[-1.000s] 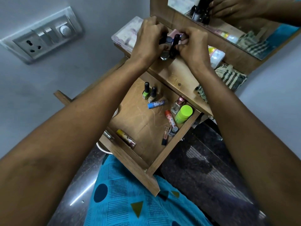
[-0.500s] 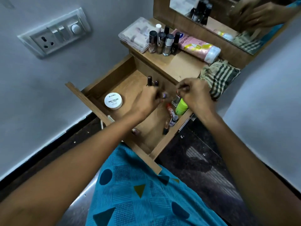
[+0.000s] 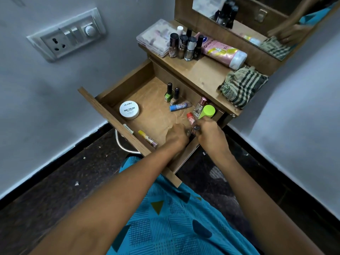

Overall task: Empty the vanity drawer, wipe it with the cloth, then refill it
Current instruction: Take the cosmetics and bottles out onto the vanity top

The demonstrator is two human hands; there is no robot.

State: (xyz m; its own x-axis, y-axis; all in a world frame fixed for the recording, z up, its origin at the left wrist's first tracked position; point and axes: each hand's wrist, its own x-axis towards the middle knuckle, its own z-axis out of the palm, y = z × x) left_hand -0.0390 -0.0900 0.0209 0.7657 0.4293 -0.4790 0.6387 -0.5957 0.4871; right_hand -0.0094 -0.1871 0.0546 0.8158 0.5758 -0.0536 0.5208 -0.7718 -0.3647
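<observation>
Now both hands sit close together at the open drawer's [image 3: 139, 78] 5 o'clock corner. The right hand [image 3: 209, 134] pinches a small tube [image 3: 196, 128]; the left hand's [image 3: 176, 135] curled fingers hide any hold. A red-capped tube [image 3: 190, 117] lies just at 12 o'clock, axis 11-to-5, nearer the right hand; a green can [image 3: 207, 112] crowds 1 o'clock.

1. Small items [image 3: 192, 131] between left hand [image 3: 177, 135] and right hand [image 3: 209, 134] are blurred; which hand grips them is unclear.
2. Right hand's knuckles hide the green-capped bottle's [image 3: 207, 111] lower end.
3. Far beyond both hands, the mirror [image 3: 246, 14] runs off-frame.
</observation>
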